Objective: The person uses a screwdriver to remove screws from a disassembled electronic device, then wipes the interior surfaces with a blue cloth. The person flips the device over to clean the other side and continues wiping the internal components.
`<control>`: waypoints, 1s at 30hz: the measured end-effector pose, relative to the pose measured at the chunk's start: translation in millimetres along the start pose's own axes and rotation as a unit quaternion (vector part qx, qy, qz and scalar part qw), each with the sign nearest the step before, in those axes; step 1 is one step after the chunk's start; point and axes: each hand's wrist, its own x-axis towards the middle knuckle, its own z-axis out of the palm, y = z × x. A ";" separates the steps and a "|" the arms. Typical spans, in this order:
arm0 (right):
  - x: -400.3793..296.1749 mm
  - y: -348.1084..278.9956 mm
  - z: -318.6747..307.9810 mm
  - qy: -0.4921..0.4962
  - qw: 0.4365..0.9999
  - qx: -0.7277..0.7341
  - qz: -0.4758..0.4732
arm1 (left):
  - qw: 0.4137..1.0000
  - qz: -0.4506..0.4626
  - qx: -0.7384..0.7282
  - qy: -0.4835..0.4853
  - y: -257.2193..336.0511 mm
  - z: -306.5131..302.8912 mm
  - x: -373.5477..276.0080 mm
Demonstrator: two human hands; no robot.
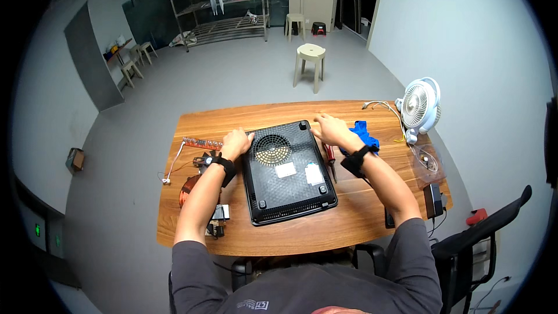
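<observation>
A black induction cooker housing (283,183) lies upside down on the wooden table (305,240), its round vent grille, feet and labels facing up. My left hand (236,143) touches its left edge near the far corner. Near the far right corner is my right hand (330,130), fingers apart; whether it touches the housing is unclear. A red-handled screwdriver (330,157) lies along the housing's right side, beside a blue cloth (361,132). Left of the housing lie a red control circuit board (201,143), a small fan (205,160), a copper coil (187,189) partly behind my left forearm, and a board with a heatsink (221,212).
A white fan (417,107) stands at the table's far right corner with its cable. Near the right edge are a clear plastic tray (425,174) and a black power adapter (433,200). A black office chair (471,244) stands at the right, a stool (311,54) beyond the table.
</observation>
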 end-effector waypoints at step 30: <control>24.5 16.7 30.9 -0.131 0.914 0.371 0.102 | 0.980 -0.014 -0.197 -0.013 -21.6 15.6 4.9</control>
